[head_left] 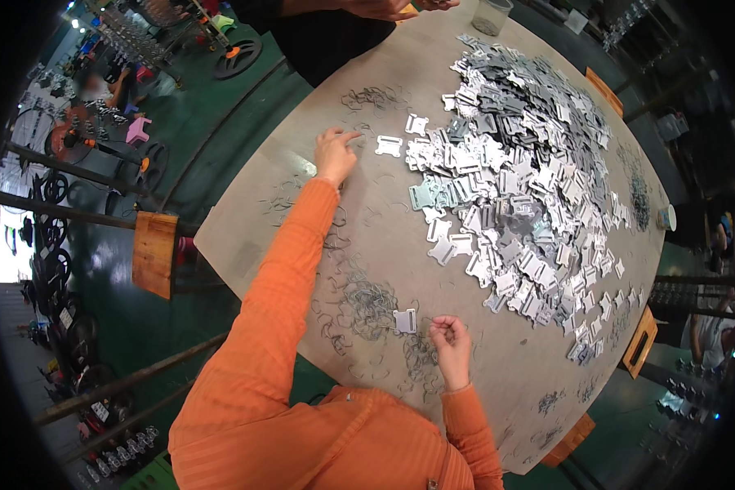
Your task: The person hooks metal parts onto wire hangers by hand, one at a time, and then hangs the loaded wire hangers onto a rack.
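Note:
My left hand [336,157] reaches out over the table at the far left, index finger stretched, above a few thin wire pieces. Nothing shows in its fingers. Close to my body, my right hand [452,347] is closed with thumb and fingertips together; whatever they pinch is too small to make out. Just left of it lies a single flat, slotted silver metal plate [405,321], beside a loose heap of thin bent wire pieces [366,304]. A big pile of similar metal plates [506,188] spreads across the table's middle and right.
Two stray plates [389,145] lie between my left hand and the pile. More wire pieces [376,98] are scattered at the far edge, where another person's hands [384,6] work. A clear plastic tub [492,16] stands there. Wooden stools [155,253] surround the table [253,192].

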`<state>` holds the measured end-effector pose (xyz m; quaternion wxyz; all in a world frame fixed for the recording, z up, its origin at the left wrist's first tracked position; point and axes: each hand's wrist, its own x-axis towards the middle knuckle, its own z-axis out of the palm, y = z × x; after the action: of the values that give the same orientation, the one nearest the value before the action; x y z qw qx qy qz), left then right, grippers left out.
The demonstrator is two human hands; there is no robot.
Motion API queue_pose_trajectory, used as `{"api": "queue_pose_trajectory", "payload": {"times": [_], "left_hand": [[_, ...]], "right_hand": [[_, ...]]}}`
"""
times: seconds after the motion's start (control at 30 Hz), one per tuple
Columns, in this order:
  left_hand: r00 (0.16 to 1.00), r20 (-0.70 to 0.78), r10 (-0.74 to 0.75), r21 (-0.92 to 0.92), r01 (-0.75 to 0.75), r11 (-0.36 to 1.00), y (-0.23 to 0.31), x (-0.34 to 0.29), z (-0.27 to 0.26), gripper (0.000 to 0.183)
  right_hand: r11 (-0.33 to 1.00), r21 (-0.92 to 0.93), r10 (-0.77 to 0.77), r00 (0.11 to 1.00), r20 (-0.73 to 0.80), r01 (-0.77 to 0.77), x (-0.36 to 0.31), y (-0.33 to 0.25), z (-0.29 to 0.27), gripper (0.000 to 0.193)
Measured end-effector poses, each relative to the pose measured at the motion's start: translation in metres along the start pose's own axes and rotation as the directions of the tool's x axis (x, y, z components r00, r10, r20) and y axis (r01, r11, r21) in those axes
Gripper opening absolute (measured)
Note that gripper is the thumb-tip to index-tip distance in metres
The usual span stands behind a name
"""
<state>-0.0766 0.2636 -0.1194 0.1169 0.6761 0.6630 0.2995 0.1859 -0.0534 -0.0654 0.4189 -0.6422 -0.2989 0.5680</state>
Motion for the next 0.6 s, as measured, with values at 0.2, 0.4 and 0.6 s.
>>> {"api": "queue_pose_trajectory", "payload": {"times": [0.2, 0.4, 0.6], "left_hand": [[0.996, -0.083, 0.037, 0.152, -0.024, 0.988, 0.040, 0.020, 0.005, 0.047], [0.886, -0.345, 0.310, -0.113, -0.367, 0.923, 0.158, 0.046, -0.063, 0.053], [0.881, -0.384, 0.278, -0.052, -0.321, 0.946, 0.154, 0.075, -0.059, 0.052]], "right_hand": [[1.000, 0.010, -0.008, 1.000, -0.005, 0.008, -0.001, 0.015, -0.013, 0.013], [1.000, 0.003, 0.023, 1.000, -0.011, -0.023, 0.009, 0.024, -0.014, 0.013], [0.998, -0.041, 0.038, 0.999, -0.006, -0.038, 0.027, 0.034, -0.013, 0.011]]}}
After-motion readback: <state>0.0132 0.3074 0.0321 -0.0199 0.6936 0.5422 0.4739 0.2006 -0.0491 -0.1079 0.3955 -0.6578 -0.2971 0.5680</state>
